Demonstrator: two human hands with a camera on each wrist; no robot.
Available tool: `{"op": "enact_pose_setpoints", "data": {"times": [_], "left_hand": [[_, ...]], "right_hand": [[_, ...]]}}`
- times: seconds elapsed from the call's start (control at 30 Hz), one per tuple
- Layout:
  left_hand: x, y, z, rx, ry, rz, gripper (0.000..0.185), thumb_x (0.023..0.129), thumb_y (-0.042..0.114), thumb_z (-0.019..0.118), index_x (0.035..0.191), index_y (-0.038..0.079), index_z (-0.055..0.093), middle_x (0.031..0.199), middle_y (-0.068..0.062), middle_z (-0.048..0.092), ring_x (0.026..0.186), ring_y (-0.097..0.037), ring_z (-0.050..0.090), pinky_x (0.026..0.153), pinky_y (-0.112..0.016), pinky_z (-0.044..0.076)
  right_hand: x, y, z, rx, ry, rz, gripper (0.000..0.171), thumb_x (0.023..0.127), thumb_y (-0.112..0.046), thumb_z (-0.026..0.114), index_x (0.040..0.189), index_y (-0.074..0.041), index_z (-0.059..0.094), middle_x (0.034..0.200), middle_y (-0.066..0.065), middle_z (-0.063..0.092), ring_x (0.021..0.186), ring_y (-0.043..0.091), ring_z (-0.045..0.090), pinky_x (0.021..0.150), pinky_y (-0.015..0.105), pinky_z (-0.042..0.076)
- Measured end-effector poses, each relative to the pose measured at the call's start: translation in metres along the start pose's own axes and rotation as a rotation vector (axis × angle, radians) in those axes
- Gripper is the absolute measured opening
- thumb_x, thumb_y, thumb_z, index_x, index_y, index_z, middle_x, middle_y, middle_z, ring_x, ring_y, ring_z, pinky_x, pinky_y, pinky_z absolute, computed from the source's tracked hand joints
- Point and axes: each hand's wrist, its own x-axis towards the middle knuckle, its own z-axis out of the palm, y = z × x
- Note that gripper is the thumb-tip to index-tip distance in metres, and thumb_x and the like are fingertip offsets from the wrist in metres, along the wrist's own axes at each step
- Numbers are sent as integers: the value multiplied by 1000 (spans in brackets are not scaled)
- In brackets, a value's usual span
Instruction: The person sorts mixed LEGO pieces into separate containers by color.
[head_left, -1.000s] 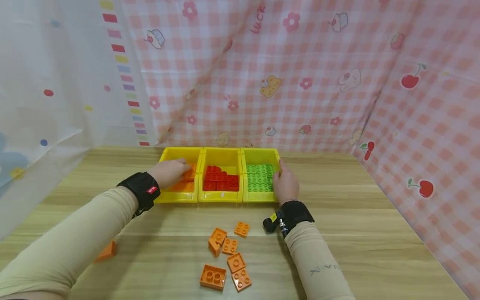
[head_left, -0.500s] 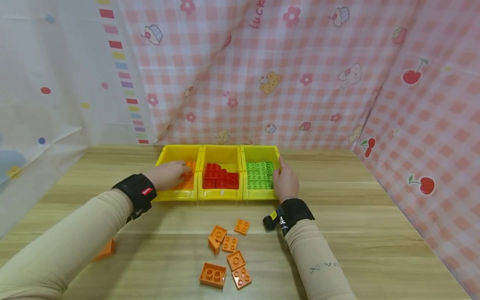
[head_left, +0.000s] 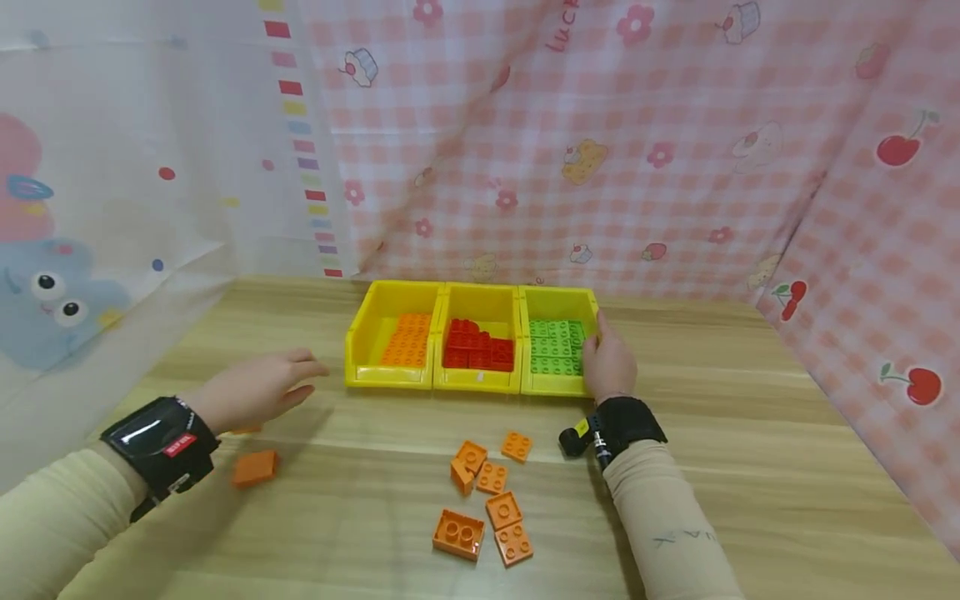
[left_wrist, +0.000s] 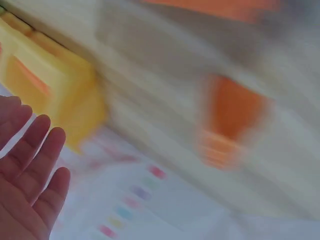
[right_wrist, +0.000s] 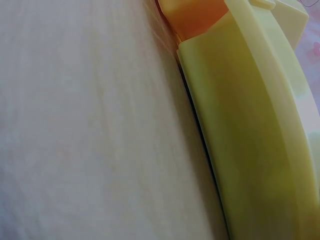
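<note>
My left hand [head_left: 258, 387] is over the table left of the bins, its fingers extended and nothing in them. Below it lies an orange brick [head_left: 256, 468]; a second orange brick [head_left: 247, 430] is mostly covered by the hand. In the left wrist view, one orange brick [left_wrist: 237, 110] appears blurred. My right hand [head_left: 609, 362] grips the side wall of the right yellow bin [head_left: 558, 300], which contains green bricks [head_left: 551, 346]. Orange bricks [head_left: 408, 340] fill part of the left bin [head_left: 393, 378]; red bricks [head_left: 476, 346] lie in the middle bin [head_left: 487, 300].
Several loose orange bricks [head_left: 492, 477] are scattered on the wooden table [head_left: 360, 500] in front of the bins. A pink checked cloth [head_left: 517, 125] hangs behind them. White printed cloth [head_left: 187, 100] borders the left side.
My left hand has come out of the left bin and moved left and toward me, uncovering the orange bricks inside. The right hand stays at the right bin. The head view has shifted left.
</note>
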Motion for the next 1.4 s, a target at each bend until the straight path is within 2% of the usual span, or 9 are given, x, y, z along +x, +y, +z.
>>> {"op": "enact_pose_setpoints", "data": {"times": [0.13, 0.23, 0.37, 0.5, 0.67, 0.87, 1.03, 1.2, 1.4], "left_hand": [[-31, -25, 8, 0, -69, -136, 30, 78, 6, 72, 105, -3, 64, 94, -12, 59, 77, -23, 60, 68, -39, 51], [-48, -39, 13, -11, -136, -222, 32, 80, 12, 71, 107, -3, 63, 97, -14, 59, 81, -26, 60, 71, -43, 50], [-56, -47, 19, -28, -149, -232, 35, 78, 19, 74, 105, -2, 64, 92, -8, 59, 79, -21, 58, 70, -42, 49], [-53, -45, 20, -41, -145, -204, 35, 75, 18, 77, 102, 0, 65, 88, -2, 60, 77, -18, 58, 69, -40, 49], [-33, -35, 10, -25, -94, -121, 25, 75, 12, 76, 96, 4, 65, 82, 5, 56, 70, -9, 54, 62, -32, 48], [21, -13, -9, 43, 43, 5, 33, 73, 12, 79, 102, 4, 66, 88, 0, 58, 75, -14, 58, 66, -31, 51], [61, -11, -2, 124, 71, 59, 35, 73, 13, 79, 103, 2, 65, 91, -7, 61, 83, -24, 60, 78, -42, 49], [74, -16, 13, 169, 40, 46, 26, 74, 14, 78, 96, 5, 66, 88, -6, 64, 85, -28, 59, 84, -48, 45], [81, -14, 20, 210, -15, 17, 21, 75, 18, 78, 89, 8, 66, 86, -6, 65, 89, -32, 57, 88, -53, 40]], "right_hand": [[1, 9, -5, 6, 7, 10, 48, 96, -13, 43, 143, -6, 36, 132, 18, 50, 97, 32, 57, 87, 47, 43], [1, 13, -6, 1, 16, 13, 48, 96, -13, 44, 143, -7, 36, 130, 19, 52, 97, 33, 57, 87, 48, 44], [0, 14, -7, -6, 28, 17, 47, 96, -13, 44, 143, -6, 38, 128, 20, 53, 97, 34, 58, 87, 48, 44], [0, 13, -7, 0, 36, 24, 47, 96, -13, 45, 142, -7, 38, 129, 19, 53, 96, 32, 57, 86, 48, 44], [0, 11, -8, 3, 36, 25, 47, 96, -13, 45, 142, -8, 39, 123, 21, 56, 80, 30, 54, 75, 44, 44], [0, 11, -6, -1, 43, 22, 47, 96, -13, 45, 142, -7, 39, 121, 21, 57, 78, 30, 53, 74, 43, 44], [-1, 11, -2, 7, 46, 5, 47, 95, -12, 46, 142, -8, 40, 126, 19, 55, 86, 31, 56, 80, 46, 45], [-3, 7, 1, 6, 48, -9, 47, 95, -12, 47, 141, -8, 41, 125, 18, 56, 83, 31, 56, 78, 45, 45], [-1, 0, -2, 5, 42, -4, 47, 95, -13, 46, 142, -8, 40, 125, 18, 56, 87, 30, 58, 82, 45, 46]]}}
